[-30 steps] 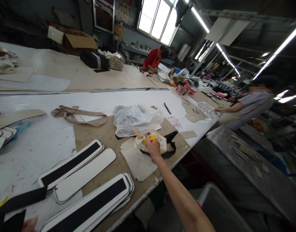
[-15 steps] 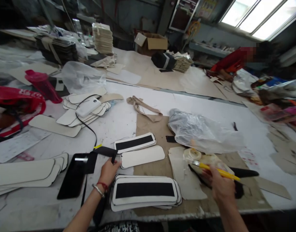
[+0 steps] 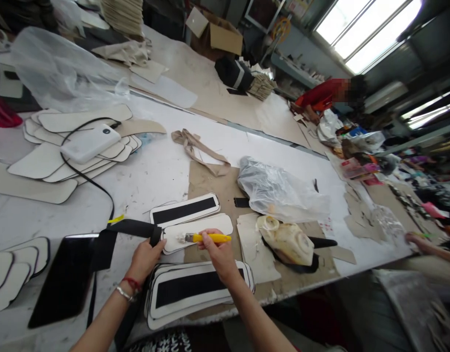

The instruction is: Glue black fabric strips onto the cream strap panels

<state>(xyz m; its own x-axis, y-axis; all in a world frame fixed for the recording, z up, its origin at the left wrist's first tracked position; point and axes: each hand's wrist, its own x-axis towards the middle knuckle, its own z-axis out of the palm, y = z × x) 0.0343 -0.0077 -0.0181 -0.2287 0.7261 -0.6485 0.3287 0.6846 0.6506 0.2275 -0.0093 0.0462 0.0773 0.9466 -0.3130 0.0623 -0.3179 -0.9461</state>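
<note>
My right hand (image 3: 219, 252) is closed around a yellow-handled brush (image 3: 212, 238), its bristles over the left half of a blank cream panel (image 3: 206, 227). My left hand (image 3: 146, 259) is closed at that panel's left end, fingers against the black strip (image 3: 137, 228); the exact grip is partly hidden. Just behind lies a panel with a black band (image 3: 184, 209). In front is a stack of similar panels (image 3: 195, 288), the top one also banded in black. A yellowed plastic container (image 3: 287, 242) with an open neck rests to the right.
A black phone (image 3: 63, 281) lies on the left, near more cream panels (image 3: 12, 269). Behind, a white power bank (image 3: 91, 143) with a black cable sits on a panel pile. A clear plastic bag (image 3: 280, 188) and a beige fabric strip (image 3: 199, 149) lie beyond. Another person (image 3: 324, 95) works far right.
My right hand has moved left with the brush, from the container to the blank panel. My left hand stays at the panel's end. The view has turned right.
</note>
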